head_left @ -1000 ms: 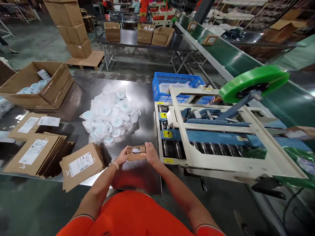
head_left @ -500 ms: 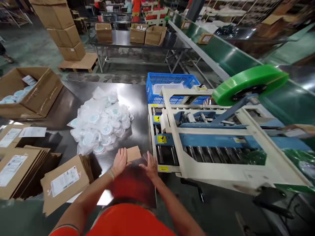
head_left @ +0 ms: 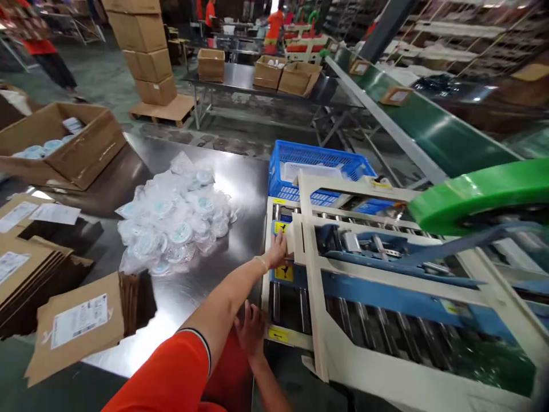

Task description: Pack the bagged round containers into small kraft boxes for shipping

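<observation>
My left hand [head_left: 278, 250] reaches across to the mouth of the carton sealing machine [head_left: 313, 274], fingers stretched out against a pale tan surface there. Whether that surface is the small cardboard box or part of the machine, I cannot tell. Lower down, my right hand [head_left: 250, 327] is by the table edge beside the rollers, its fingers apart and holding nothing. To the left of my arms, a heap of clear-wrapped round items with pale blue labels [head_left: 180, 214] lies on the steel table [head_left: 249, 177].
Flattened labelled cartons [head_left: 81, 320] lie at the left, below an open carton [head_left: 94, 143] of round items. Beyond the machine's infeed is a blue crate [head_left: 278, 166]. A green tape roll [head_left: 476, 194] overhangs the machine. Behind runs a green conveyor [head_left: 446, 131].
My left hand has moved from the table up and right to the machine mouth. My right hand is lower. The small cardboard box that was between them no longer shows on the table.
</observation>
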Tool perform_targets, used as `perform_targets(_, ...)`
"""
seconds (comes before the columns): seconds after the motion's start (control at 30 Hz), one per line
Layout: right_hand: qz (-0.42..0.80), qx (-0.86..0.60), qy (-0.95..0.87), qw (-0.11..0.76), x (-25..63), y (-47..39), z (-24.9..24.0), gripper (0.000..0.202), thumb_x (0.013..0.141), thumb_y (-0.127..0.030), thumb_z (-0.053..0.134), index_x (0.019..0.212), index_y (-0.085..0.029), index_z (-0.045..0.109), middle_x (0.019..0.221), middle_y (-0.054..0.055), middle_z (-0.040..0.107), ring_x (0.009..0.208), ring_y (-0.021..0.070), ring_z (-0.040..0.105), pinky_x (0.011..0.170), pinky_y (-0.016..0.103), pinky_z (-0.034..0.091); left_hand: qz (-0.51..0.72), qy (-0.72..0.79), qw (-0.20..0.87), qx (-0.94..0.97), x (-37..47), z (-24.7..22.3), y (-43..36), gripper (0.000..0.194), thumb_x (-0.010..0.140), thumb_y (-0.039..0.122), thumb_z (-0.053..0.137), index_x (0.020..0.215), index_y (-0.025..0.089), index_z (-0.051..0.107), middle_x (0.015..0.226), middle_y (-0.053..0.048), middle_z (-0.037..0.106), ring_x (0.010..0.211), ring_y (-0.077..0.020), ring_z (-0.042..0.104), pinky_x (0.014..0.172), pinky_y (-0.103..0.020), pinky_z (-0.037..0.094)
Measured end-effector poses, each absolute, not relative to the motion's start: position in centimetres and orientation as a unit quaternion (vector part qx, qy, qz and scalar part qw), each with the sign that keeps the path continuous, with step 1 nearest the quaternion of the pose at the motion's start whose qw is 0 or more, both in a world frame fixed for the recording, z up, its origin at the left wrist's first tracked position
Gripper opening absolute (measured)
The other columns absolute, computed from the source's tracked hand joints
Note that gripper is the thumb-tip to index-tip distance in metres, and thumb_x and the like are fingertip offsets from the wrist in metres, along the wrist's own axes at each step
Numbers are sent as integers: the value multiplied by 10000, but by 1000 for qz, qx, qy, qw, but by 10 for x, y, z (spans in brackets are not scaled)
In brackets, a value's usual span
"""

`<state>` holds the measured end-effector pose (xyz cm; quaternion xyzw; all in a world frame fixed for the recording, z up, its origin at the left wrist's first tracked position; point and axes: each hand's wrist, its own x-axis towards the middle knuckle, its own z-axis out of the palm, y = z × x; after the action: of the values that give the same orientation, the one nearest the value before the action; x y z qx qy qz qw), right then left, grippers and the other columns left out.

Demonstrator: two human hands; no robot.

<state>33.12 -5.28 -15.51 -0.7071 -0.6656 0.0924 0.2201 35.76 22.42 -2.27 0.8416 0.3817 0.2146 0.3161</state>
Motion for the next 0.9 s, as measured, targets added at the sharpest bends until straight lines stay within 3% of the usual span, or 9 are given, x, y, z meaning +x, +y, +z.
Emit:
perform_targets(0.1, 113, -704, -657, 245, 336, -50, -147, 568, 1045, -578, 438, 1454, -238, 637, 1224, 241, 678, 1129, 448, 640, 1010, 670, 510, 279, 359, 383, 805, 325, -20, 179, 1100, 863, 245, 805, 1720, 100, 130, 1754, -335, 202, 1672, -481, 205, 1286, -682, 375)
perform_targets(0.17, 133, -708, -642, 263, 339, -46, -138, 569, 1031, -598, 453, 1372, -204, 681, 1188, 255, 679, 1143, 458, 628, 1010, 671, 502, 314, 397, 355, 786, 258, -15, 135, 904, 945, 200, 656, 1718, 155, 187, 1735, -262, 286, 1650, -403, 298, 1298, -610, 408)
perform_targets(0.23, 171, -714, -619, 277, 334, -33, -126, 558, 1024, -586, 441, 1292, -179, 713, 1120, 256, 692, 1121, 454, 635, 1001, 667, 507, 333, 492, 290, 750, 168, -4, 84, 689, 1006, 185, 521, 1669, 195, 334, 1605, -207, 465, 1517, -342, 477, 1265, -567, 461)
perform_targets(0.3, 240, -700, -608, 289, 312, -11, -110, 533, 1020, -533, 407, 1212, -161, 737, 1064, 246, 716, 1077, 426, 665, 994, 632, 535, 322, 640, 199, 669, 69, 13, 32, 541, 1028, 182, 459, 1569, 191, 484, 1457, -193, 566, 1378, -335, 563, 1208, -568, 497)
perform_targets(0.47, 449, -520, -675, 269, 172, 42, -56, 430, 987, -413, 446, 1151, -201, 781, 1077, 154, 797, 1002, 317, 745, 935, 449, 615, 147, 940, 26, 307, -116, 53, -58, 400, 1016, 238, 504, 1384, 103, 585, 1377, -227, 580, 1328, -402, 538, 1109, -603, 487)
perform_targets(0.53, 475, -468, -706, 239, 108, 51, -36, 401, 975, -375, 487, 1172, -199, 789, 1065, 138, 802, 975, 299, 751, 905, 415, 619, 118, 962, 41, 242, -151, 61, -68, 345, 988, 282, 552, 1265, 93, 635, 1304, -240, 613, 1249, -421, 583, 1014, -578, 525)
perform_targets(0.67, 433, -446, -755, 207, 24, 56, -13, 308, 925, -332, 561, 1073, -209, 802, 884, 97, 774, 876, 278, 734, 802, 368, 604, 117, 961, 94, 232, -173, 60, -67, 253, 876, 292, 686, 1064, 123, 700, 1095, -184, 682, 1035, -366, 697, 899, -464, 555)
perform_targets(0.8, 432, -486, -719, 243, 6, 59, -6, 213, 875, -370, 583, 815, -235, 737, 712, 67, 721, 758, 270, 706, 670, 341, 565, 131, 938, 132, 292, -179, 47, -64, 291, 822, 274, 740, 1095, 184, 698, 1106, -137, 697, 1077, -362, 709, 905, -442, 561)
perform_targets(0.9, 446, -516, -685, 254, 23, 62, 3, 304, 867, -469, 590, 656, -254, 630, 604, 62, 671, 666, 274, 689, 576, 347, 550, 150, 912, 165, 343, -179, 45, -61, 336, 808, 263, 769, 1129, 198, 694, 1157, -130, 697, 1133, -358, 700, 972, -458, 558)
